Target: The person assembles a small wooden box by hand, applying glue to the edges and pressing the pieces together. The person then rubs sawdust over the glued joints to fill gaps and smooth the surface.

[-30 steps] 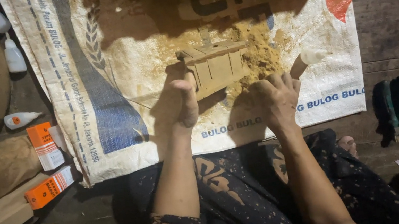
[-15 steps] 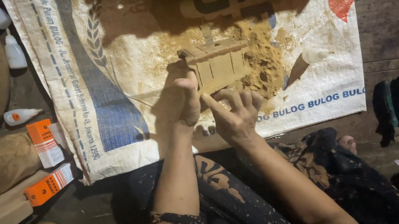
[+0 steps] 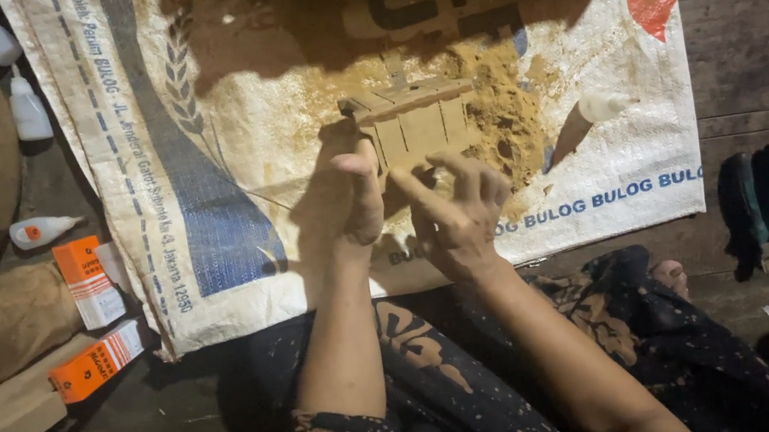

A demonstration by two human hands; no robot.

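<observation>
Woven plastic sack point(image 3: 227, 168) spread flat on the dark plank floor point(image 3: 761, 43), printed side up, blue stripe down its left part, red patch at top right. Pile of yellow-brown sawdust point(image 3: 501, 119) sits mid-sack. Small wooden box point(image 3: 416, 121) lies on that sawdust, just ahead of both my hands: pale raw wood, slatted side facing me, flat top edge, dusty, roughly level.

My left hand point(image 3: 346, 191) is clamped on the box's left end, thumb up against the near face, fingers wrapped round the far side. My right hand point(image 3: 455, 216) is just below the box, fingers spread and loose, fingertips point(image 3: 430, 180) touching the lower edge of the near face, not gripping anything. Hands close together, nearly side by side, not touching each other.

Off the sack, left: two orange-and-white cartons point(image 3: 83, 283), small white glue bottles point(image 3: 41, 229). Right of the sawdust: small white cap-like piece point(image 3: 605, 105). Dark green cloth point(image 3: 753, 194) on the floor far right
</observation>
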